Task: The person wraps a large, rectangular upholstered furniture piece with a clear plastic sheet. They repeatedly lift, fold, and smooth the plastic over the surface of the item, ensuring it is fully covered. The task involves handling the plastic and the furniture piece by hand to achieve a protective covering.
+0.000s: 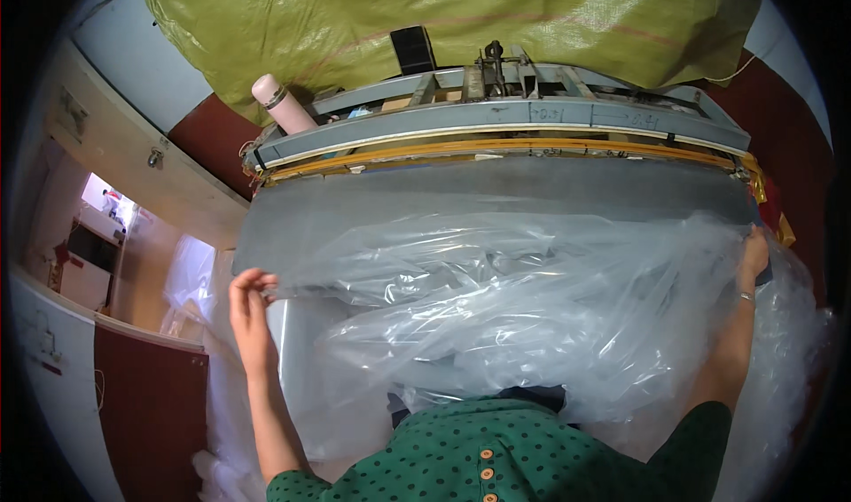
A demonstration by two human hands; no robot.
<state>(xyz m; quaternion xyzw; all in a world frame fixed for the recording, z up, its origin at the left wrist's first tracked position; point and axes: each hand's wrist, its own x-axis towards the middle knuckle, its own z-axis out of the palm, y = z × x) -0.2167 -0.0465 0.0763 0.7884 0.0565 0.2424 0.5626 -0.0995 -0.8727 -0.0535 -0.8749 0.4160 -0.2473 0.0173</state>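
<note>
A large sheet of clear plastic film (pixel 532 316) lies crumpled and shiny over the front of a grey worktop (pixel 443 187) and hangs down toward my lap. At the worktop's left front corner, my left hand (pixel 253 303) is raised with its fingers curled together on the film's left edge. Out at the right end, my right hand (pixel 754 256) has its fingers closed at the film's right edge. Its fingertips are partly hidden. Between the two hands the film is loosely spread, with many folds on the right side.
Behind the worktop runs a long grey metal frame (pixel 372 132) with an orange-yellow strip (pixel 496 147) along it. A pink thermos bottle (pixel 282 103) and a black phone (pixel 413 50) rest by a yellow-green woven tarp (pixel 532 15). More clear film (pixel 789 360) hangs at right. Left is a door (pixel 151 139).
</note>
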